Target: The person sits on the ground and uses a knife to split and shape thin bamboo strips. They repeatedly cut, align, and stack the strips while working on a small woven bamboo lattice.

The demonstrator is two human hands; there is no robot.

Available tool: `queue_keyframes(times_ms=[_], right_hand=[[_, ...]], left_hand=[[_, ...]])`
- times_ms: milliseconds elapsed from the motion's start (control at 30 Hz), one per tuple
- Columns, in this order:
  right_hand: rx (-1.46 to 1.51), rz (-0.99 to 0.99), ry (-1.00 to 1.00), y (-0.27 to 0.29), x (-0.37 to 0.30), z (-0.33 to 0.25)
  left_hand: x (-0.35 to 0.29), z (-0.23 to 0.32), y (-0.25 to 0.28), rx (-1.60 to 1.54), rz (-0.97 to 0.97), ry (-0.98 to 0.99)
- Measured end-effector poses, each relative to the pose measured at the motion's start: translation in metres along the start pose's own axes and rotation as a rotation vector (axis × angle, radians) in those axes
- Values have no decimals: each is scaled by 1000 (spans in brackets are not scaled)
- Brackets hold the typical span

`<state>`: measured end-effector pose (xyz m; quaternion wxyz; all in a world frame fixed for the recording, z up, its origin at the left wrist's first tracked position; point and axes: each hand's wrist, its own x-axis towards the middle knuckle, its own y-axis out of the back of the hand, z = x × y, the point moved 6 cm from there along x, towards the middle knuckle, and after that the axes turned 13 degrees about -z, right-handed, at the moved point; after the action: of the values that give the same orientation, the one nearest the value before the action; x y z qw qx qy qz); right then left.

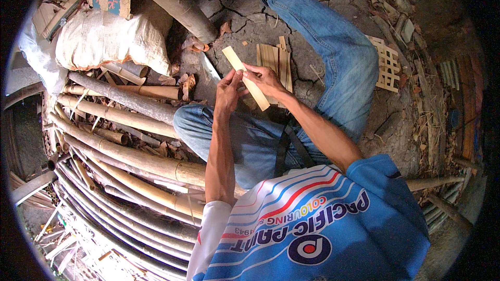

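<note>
A flat, pale bamboo strip (255, 93) slants between my hands above my lap, its upper end tipped to the left. My left hand (228, 89) is closed at the strip's left edge, thumb against its middle. From the other side my right hand (264, 80) pinches the same strip, fingers laid across it. Behind my right hand, several similar bamboo strips (274, 57) lie stacked on the ground. A knife blade (210, 68) rests on the soil just beyond my left hand; its handle is hidden.
Many bamboo poles (140, 145) lie piled on my left. A stuffed white sack (112, 39) sits at the far left, near a thick leaning pole (174, 5). Right of my bent knee is a woven bamboo lattice (386, 65). The ground (237, 21) is cracked, dry earth.
</note>
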<state>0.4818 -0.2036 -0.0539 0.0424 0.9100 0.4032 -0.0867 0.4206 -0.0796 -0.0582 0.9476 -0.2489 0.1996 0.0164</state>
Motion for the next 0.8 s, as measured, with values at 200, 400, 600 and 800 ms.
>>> queue_keyframes(times_ms=[200, 400, 600, 800], right_hand=[[-28, 15, -3, 0, -1, -1], [-144, 59, 46, -12, -2, 8], [-16, -154, -204, -39, -5, 44], [238, 13, -71, -24, -5, 13]], left_hand=[[1, -1, 0, -10, 35, -14], [-6, 3, 10, 40, 171, -60], [-1, -4, 36, 26, 266, -173], [-1, 0, 25, -76, 224, -152]])
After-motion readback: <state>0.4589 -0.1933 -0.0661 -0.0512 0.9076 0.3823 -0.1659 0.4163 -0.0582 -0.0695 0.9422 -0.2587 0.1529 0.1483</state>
